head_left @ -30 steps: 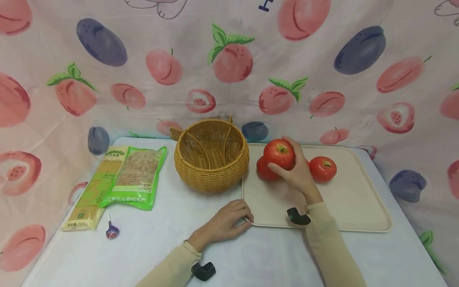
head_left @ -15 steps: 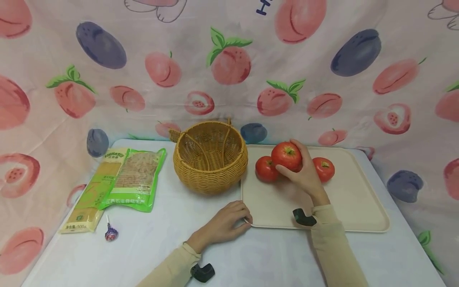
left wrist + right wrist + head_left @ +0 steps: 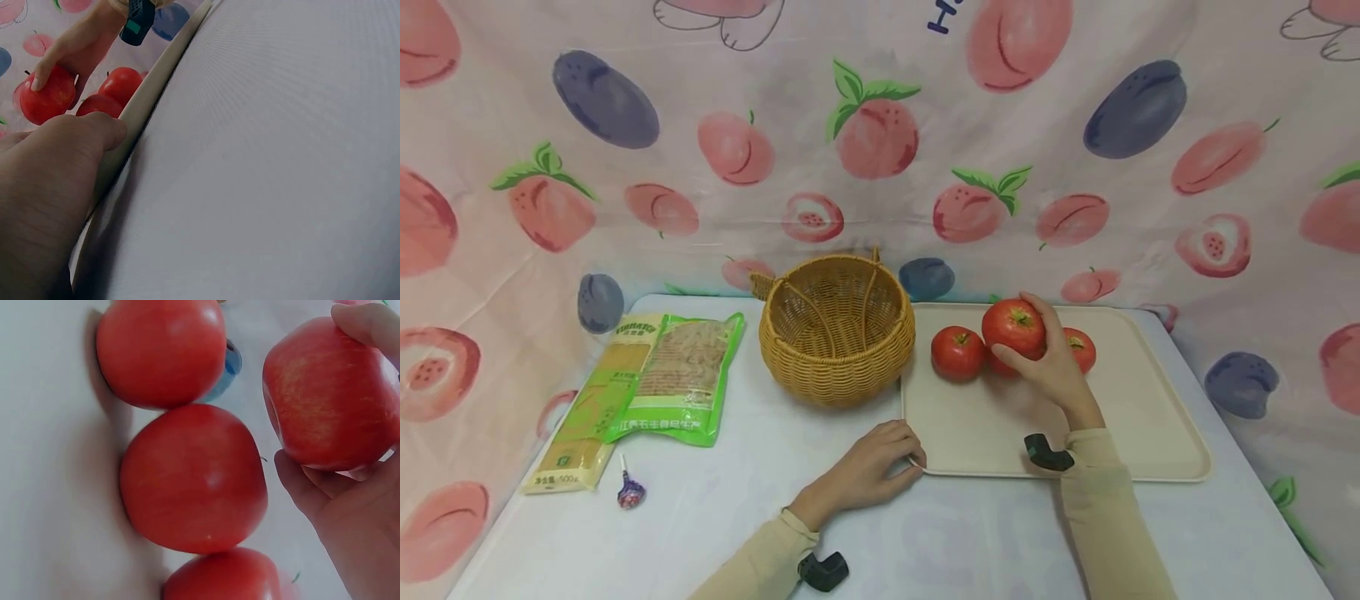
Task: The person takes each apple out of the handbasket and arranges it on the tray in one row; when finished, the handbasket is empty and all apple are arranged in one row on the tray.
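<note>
In the head view my right hand holds a red apple above the beige tray, fingers and thumb around its sides. The right wrist view shows this apple with pale streaks on its skin. Below it on the tray, three smooth red fruits that look like tomatoes stand in a row: one at the left, one partly hidden behind the apple, one at the right. My left hand grips the tray's front left corner; its thumb lies along the rim in the left wrist view.
A round wicker basket stands against the tray's left side. Further left lie a green-edged food packet, a yellow packet under it, and a wrapped lollipop. Fruit-printed cloth hangs behind the table.
My right hand has moved right with the apple, from over the left fruit to over the middle one. My left hand has stayed at the tray corner.
</note>
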Demonstrator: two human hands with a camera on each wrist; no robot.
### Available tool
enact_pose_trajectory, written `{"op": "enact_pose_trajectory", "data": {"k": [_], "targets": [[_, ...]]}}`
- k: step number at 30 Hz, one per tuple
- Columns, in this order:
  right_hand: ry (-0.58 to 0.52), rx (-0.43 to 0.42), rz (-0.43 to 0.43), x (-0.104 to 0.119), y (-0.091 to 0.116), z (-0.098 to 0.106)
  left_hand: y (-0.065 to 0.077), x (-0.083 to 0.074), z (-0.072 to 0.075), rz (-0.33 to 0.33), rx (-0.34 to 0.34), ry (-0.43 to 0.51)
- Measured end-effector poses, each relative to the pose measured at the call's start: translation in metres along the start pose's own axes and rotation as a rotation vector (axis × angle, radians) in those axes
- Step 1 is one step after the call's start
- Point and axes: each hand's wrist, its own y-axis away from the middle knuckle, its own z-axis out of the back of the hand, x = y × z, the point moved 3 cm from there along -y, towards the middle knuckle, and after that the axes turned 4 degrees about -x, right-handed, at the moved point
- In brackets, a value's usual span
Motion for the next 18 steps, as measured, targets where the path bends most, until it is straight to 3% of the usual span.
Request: {"op": "enact_pose_trajectory", "data": {"k": [18], "targets": [[0.013, -0.111, -0.032, -0.017, -0.002, 0.028, -0.001, -0.004, 0.002, -0.003, 0.003, -0.001]]}}
